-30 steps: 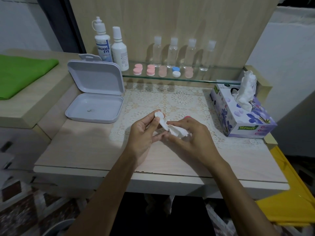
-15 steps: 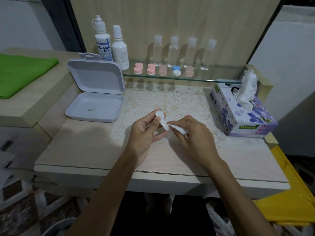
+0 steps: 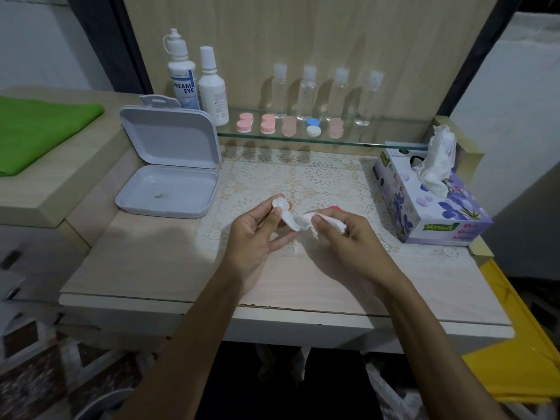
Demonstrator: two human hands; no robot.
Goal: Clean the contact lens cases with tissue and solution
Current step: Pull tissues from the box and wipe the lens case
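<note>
While your forearms reach in from the near edge of the table (image 3: 145, 268), both hands meet over the near part of the lace mat (image 3: 306, 180). Your left hand (image 3: 254, 234) is turned palm inward, thumb and fingers curled round one cup of the white lens case (image 3: 286, 213), which it holds just above the mat, tilted, with its far cup showing past your thumb. Your right hand (image 3: 348, 241) lies knuckles up, its fingertips pinching a crumpled tissue (image 3: 328, 224) and pressing it onto the near-right cup of the case. A bit of something pink (image 3: 335, 208) shows just beyond your right fingers; what it is cannot be told.

Compared with half a second ago, your hands sit in nearly the same spot, but more of the tissue now bulges out above your right fingers, where before only a thin strip showed.

Far left stands an open white box (image 3: 169, 174), with two solution bottles (image 3: 197, 86) behind it. More lens cases (image 3: 291, 125) line the glass shelf (image 3: 363, 140), and a tissue box (image 3: 424, 201) sits on the right.
</note>
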